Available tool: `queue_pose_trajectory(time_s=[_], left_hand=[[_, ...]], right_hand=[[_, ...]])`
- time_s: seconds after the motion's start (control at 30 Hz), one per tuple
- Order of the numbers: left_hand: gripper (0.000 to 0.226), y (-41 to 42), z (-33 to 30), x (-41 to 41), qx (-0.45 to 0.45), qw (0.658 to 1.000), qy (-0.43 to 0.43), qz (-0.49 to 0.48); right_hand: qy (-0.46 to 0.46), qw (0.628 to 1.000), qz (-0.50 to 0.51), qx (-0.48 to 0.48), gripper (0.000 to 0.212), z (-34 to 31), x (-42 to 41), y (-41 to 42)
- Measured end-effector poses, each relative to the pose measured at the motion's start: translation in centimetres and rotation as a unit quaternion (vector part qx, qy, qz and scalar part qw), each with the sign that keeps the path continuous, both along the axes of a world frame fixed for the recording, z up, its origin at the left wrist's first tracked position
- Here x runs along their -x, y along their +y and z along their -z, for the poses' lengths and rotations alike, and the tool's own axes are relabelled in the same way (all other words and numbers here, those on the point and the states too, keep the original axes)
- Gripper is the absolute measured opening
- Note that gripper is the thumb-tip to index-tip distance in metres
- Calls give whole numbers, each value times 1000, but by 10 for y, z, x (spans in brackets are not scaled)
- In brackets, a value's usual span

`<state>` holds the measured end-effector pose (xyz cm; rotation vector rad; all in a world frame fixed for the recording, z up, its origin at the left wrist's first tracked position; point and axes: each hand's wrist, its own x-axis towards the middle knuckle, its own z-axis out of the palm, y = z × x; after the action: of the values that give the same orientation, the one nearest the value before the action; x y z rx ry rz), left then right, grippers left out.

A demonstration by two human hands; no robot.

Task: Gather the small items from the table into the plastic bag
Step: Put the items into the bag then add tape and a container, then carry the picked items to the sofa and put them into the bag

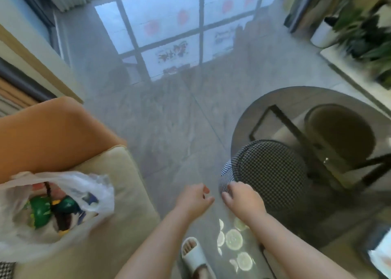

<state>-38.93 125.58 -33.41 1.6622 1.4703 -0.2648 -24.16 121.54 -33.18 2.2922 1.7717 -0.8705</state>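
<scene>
Fingers of the right hand (243,200) pinch one striped cloth (226,177); left hand (195,198) loosely curled (one plastic bag (53,211) apart).

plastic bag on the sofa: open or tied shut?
Open: the plastic bag has its mouth gaping, with green items visible inside.

You see a thin, crinkled translucent plastic bag (53,196), a glossy stone-look floor (165,113) mirroring the window, a checked woven cloth stool (273,173) — matt, a smooth glass tabletop (296,101), soft matt sofa (118,194) fabric.
</scene>
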Motion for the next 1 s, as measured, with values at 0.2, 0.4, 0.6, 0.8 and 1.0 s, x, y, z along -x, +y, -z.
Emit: queue_pose_trajectory(time_s=[0.2, 0.4, 0.6, 0.8, 1.0], left_hand=[[37, -57, -9, -133, -2, 994, -9, 108], [37, -126, -11, -254, 27, 986, -24, 166], [36, -182, 0, -351, 25, 973, -19, 229], [34, -226, 15, -417, 23, 953, -8, 303], [32, -244, 45, -461, 20, 927, 8, 375]], right_hand=[[-6, 993, 115, -18, 34, -7, -124, -87], [11, 973, 232, -18, 43, -8, -232, -178], [-26, 956, 291, 15, 41, -2, -314, -254], [-22, 935, 354, 14, 35, 11, -367, -316], [-2, 903, 428, 30, 37, 37, -389, -355]])
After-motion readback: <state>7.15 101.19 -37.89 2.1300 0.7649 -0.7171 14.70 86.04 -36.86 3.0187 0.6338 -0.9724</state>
